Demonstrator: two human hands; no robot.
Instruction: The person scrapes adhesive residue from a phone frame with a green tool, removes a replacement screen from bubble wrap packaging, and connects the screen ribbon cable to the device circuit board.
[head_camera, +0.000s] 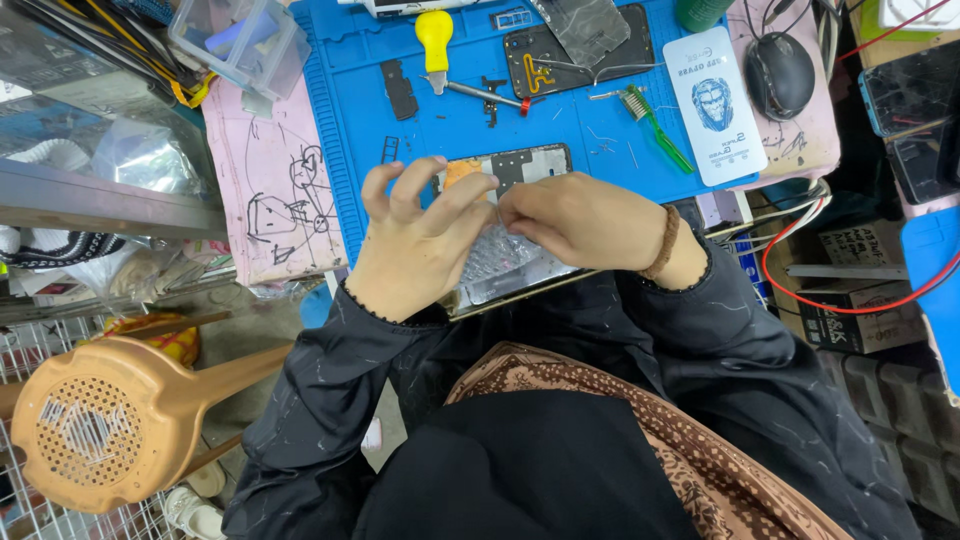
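While both my hands pinch opened phone (505, 215) at near edge of blue mat (350, 110), left hand (415, 245), right hand (575, 220) grip sides; thin, probably breaks easy.

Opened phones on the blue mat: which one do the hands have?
The near one at the mat's front edge, under the left hand and right hand. The other lies untouched at the far edge.

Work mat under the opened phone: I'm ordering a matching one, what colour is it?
Blue work mat, clearest in the head view.
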